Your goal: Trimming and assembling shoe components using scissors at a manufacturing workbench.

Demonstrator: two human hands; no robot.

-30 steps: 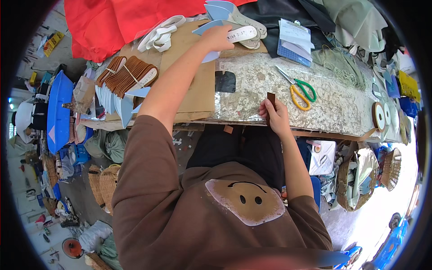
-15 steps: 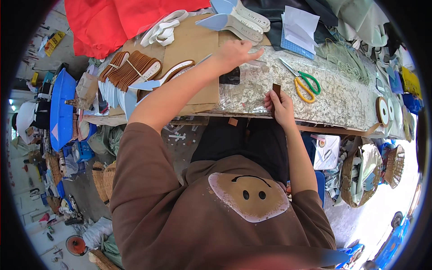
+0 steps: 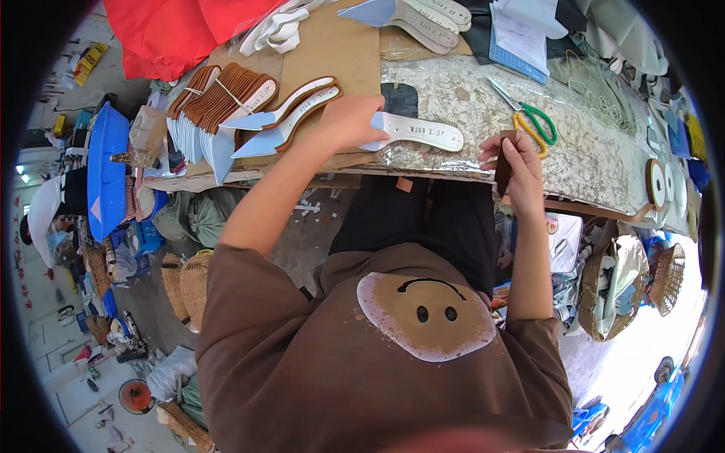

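- Insole piece, long and slim, white with a pale blue end (image 3: 427,134), lay lengthwise along the near edge of the worn, pale-topped worktable (image 3: 604,160), about mid-way; blue end left, rounded white end right. Could not tell whether it touched the tabletop.
- Left hand (image 3: 349,121): narrow, fingers closed over the blue end of that piece; thumb hidden.
- Right hand (image 3: 522,167): narrow, holding a flat dark brown strip (image 3: 503,162) roughly upright between thumb and fingers, over the near edge, right of the white tip and apart from it.
- Scissors with one green and one yellow handle (image 3: 516,106) lay just beyond the right hand, blades toward the far edge.
- Black flat patch with rounded corners (image 3: 399,100) lay just beyond the held piece.
- Two brown-edged insoles with pale blue ends (image 3: 298,113) lay side by side, left of the left hand, on a tan cardboard sheet (image 3: 340,45).
- Tied bundle of brown-edged insoles (image 3: 226,106) stood further left, blue and white ends toward the near edge.
- Toward the far edge: loops of white band (image 3: 279,32), a small stack of white, blue-ended insoles (image 3: 419,23), and a blue gridded board (image 3: 513,60) under white papers.
- Red cloth sheet (image 3: 177,34) covered the far left corner.
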